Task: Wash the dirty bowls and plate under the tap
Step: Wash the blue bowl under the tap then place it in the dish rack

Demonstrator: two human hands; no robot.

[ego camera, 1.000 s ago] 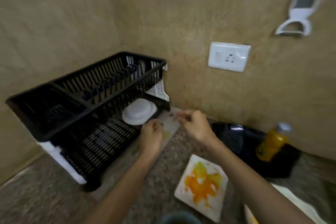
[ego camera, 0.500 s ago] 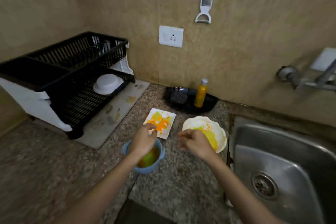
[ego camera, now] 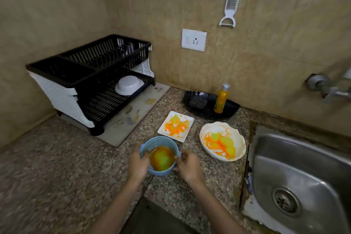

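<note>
Item: blue bowl (ego camera: pixel 161 157), on bench (ego camera: pixel 57 157) near its front edge, orange-yellow residue pooled inside. Left hand (ego camera: pixel 137 164) and right hand (ego camera: pixel 188 166): fingers curled round its sides. Risk: tipping it before the sink (ego camera: pixel 303 167) would likely slop residue over bench.

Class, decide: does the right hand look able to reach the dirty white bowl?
Probably, once freed: the right hand grips the blue bowl; only bare counter separates it from the dirty white bowl.
</note>
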